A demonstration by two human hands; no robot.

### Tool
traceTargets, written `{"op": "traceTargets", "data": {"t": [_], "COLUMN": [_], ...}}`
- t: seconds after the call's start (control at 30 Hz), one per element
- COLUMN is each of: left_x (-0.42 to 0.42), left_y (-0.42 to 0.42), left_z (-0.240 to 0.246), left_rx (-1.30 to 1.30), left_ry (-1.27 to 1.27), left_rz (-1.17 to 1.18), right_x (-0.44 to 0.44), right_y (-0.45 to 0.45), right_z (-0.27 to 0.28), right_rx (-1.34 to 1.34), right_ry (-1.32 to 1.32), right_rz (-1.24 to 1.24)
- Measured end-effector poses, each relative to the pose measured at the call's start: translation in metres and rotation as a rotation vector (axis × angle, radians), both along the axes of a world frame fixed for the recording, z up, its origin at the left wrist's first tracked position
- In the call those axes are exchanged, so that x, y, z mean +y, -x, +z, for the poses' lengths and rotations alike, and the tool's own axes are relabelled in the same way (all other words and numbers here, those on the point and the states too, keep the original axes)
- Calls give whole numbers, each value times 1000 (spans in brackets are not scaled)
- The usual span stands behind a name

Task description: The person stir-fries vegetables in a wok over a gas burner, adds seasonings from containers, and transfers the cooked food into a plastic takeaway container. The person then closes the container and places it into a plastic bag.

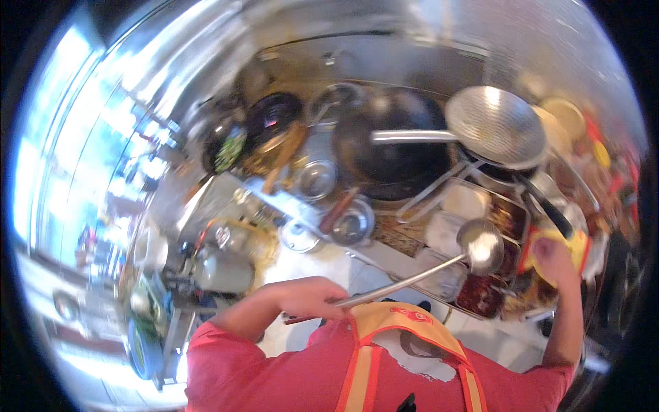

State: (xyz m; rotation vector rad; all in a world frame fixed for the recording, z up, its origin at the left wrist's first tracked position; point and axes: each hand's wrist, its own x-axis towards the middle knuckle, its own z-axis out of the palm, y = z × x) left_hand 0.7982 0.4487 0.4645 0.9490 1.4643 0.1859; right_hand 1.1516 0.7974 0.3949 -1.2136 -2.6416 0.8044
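Note:
My left hand [315,299] is closed around the handle of a long metal ladle [409,282]. The ladle crosses in front of my apron, its round bowl [480,248] above a group of seasoning containers [460,197]. At the right, my right hand [553,257] reaches over a yellow and red packet [577,251]. Its fingers are blurred, and I cannot tell whether they grip anything. Just beyond that hand, a black handle [548,208] points towards me from beneath a perforated metal strainer [494,126].
A large dark wok [396,144] sits on the stove at the centre back. Metal tongs [437,190] lie near the containers. Lidded metal pots [352,221] and a pan holding something green [226,149] are on the left. A grey container [224,270] stands near my left elbow.

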Motion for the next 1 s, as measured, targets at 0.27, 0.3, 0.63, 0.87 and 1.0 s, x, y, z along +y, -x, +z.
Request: {"op": "traceTargets", "data": {"t": [0.27, 0.3, 0.63, 0.87, 1.0], "left_x": [-164, -171, -110, -151, -268], "left_y": [92, 108, 352, 509, 641], "left_z": [6, -6, -117, -91, -111], "left_rx": [-416, -271, 701, 785, 1412], "left_ry": [-335, -403, -958, -801, -356], "left_rz": [684, 744, 816, 933, 632], "right_x": [-203, -235, -391, -248, -151], "right_y": [253, 294, 627, 713, 737], "right_z": [24, 19, -34, -51, -89], "right_rx": [82, 97, 905, 694, 582], "right_ry": [567, 622, 1142, 996, 814], "right_rz": [821, 842, 109, -222, -182]}}
